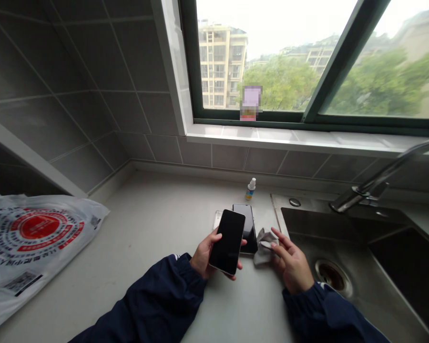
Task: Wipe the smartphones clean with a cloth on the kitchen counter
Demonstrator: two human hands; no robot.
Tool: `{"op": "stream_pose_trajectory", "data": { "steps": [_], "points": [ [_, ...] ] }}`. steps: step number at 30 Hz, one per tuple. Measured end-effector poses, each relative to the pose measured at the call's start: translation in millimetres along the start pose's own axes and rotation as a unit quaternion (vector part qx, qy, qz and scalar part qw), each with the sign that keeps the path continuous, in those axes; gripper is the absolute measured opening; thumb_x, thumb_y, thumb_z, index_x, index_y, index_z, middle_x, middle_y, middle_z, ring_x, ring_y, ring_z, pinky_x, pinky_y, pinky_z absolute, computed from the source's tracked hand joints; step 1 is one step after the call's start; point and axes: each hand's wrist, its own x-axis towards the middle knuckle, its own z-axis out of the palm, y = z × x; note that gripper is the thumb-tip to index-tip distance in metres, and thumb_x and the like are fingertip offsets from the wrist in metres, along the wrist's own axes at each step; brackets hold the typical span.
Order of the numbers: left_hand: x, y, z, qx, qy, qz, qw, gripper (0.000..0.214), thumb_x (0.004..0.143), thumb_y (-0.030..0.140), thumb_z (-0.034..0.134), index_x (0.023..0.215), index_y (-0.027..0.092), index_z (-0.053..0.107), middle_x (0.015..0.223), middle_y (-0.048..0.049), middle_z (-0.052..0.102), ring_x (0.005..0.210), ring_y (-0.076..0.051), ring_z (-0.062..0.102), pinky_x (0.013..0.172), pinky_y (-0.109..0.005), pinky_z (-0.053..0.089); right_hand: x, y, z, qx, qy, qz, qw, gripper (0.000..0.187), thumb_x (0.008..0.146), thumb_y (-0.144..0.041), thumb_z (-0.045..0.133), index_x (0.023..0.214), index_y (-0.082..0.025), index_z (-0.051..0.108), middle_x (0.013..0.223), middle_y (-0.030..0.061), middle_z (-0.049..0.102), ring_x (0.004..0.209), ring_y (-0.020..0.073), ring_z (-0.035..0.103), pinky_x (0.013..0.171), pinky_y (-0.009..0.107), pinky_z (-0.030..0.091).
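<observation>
My left hand [204,255] is wrapped round a black smartphone [228,242], its dark screen facing up. Partly behind it, a second dark phone [250,233] lies on the counter. In my right hand [293,264] a crumpled grey cloth [264,250] is pinched between thumb and fingers, beside the lying phone's right edge. A pale clear case-like piece [217,219] peeks out left of the held phone, mostly hidden. Behind the phones a small white spray bottle [250,189] with a coloured label stands upright.
To the right is a steel sink [307,238] with a chrome faucet [357,193]. A white plastic bag [39,247] with red and black print lies on the light counter [146,214] at the left. A tiled wall and window sill [279,136] rise behind.
</observation>
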Motion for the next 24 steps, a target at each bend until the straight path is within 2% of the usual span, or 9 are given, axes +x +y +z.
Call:
{"op": "stream_pose_trajectory", "data": {
  "steps": [3,6,9,10,12,14,16,20,24],
  "points": [
    [-2,-5,5.1,-0.043,-0.060,-0.036,0.997,0.062,0.090,0.057,0.031,0.130,0.014,0.051,0.137,-0.0212,0.050,0.076,-0.028,0.070,0.051,-0.040,0.056,-3,-9,1,0.033,0.020,-0.014,0.999,0.078,0.073,-0.048,0.073,0.140,-0.015,0.048,0.124,0.0145,0.065,0.110,0.0344,0.065,0.079,0.040,0.060],
    [-3,-12,10.2,-0.060,-0.088,-0.052,0.993,0.066,0.090,0.060,0.026,0.134,0.016,0.048,0.136,-0.0206,0.051,0.074,-0.027,0.069,0.050,-0.040,0.056,-11,-14,5,0.041,0.046,-0.051,0.997,0.077,0.074,-0.048,0.073,0.140,-0.016,0.049,0.132,0.0130,0.061,0.122,0.0352,0.056,0.098,0.046,0.051],
    [-4,-19,9.6,-0.067,-0.117,-0.090,0.987,0.065,0.089,0.062,0.028,0.136,0.020,0.045,0.130,-0.0193,0.056,0.072,-0.028,0.070,0.050,-0.040,0.055,-26,-15,11,-0.074,0.045,-0.155,0.984,0.056,0.085,-0.039,0.064,0.137,-0.020,0.054,0.133,0.0086,0.060,0.124,0.0322,0.055,0.108,0.048,0.042],
    [-3,-21,7.9,-0.070,-0.124,-0.105,0.984,0.064,0.089,0.063,0.030,0.135,0.021,0.046,0.126,-0.0184,0.059,0.072,-0.028,0.070,0.050,-0.040,0.055,-32,-15,14,-0.135,0.014,-0.202,0.970,0.048,0.089,-0.035,0.059,0.136,-0.023,0.055,0.134,0.0066,0.060,0.125,0.0306,0.055,0.109,0.047,0.042],
    [-2,-25,3.7,-0.074,-0.126,-0.124,0.981,0.064,0.088,0.064,0.031,0.132,0.022,0.048,0.113,-0.0162,0.065,0.071,-0.028,0.070,0.052,-0.042,0.055,-41,-13,18,-0.255,-0.121,-0.307,0.909,0.049,0.092,-0.024,0.052,0.141,-0.024,0.049,0.143,0.0048,0.050,0.135,0.0296,0.043,0.114,0.048,0.034],
    [-1,-26,0.6,-0.081,-0.116,-0.125,0.982,0.063,0.089,0.065,0.031,0.130,0.021,0.051,0.100,-0.0138,0.068,0.070,-0.028,0.069,0.054,-0.042,0.055,-45,-12,21,-0.337,-0.188,-0.400,0.831,0.056,0.091,-0.017,0.050,0.146,-0.024,0.040,0.149,0.0055,0.042,0.141,0.0313,0.031,0.116,0.055,0.024],
    [-1,-26,0.1,-0.087,-0.107,-0.111,0.984,0.062,0.090,0.063,0.031,0.131,0.022,0.050,0.095,-0.0129,0.069,0.069,-0.027,0.069,0.054,-0.041,0.055,-45,-10,21,-0.391,-0.211,-0.441,0.780,0.063,0.090,-0.015,0.050,0.150,-0.023,0.031,0.153,0.0079,0.035,0.143,0.0326,0.024,0.116,0.059,0.020],
    [-2,-24,2.7,-0.084,-0.099,-0.104,0.986,0.059,0.091,0.060,0.031,0.137,0.026,0.044,0.101,-0.0125,0.069,0.069,-0.026,0.069,0.053,-0.038,0.055,-43,-10,20,-0.429,-0.214,-0.457,0.749,0.069,0.090,-0.017,0.051,0.153,-0.021,0.022,0.156,0.0108,0.027,0.144,0.0332,0.021,0.115,0.057,0.024],
    [0,-26,-0.4,-0.084,-0.103,-0.117,0.984,0.063,0.090,0.064,0.030,0.130,0.021,0.050,0.095,-0.0121,0.069,0.068,-0.027,0.069,0.052,-0.040,0.055,-43,-10,20,-0.418,-0.192,-0.462,0.758,0.067,0.090,-0.015,0.051,0.152,-0.020,0.027,0.158,0.0115,0.022,0.144,0.0340,0.023,0.114,0.055,0.029]
  ]
}}
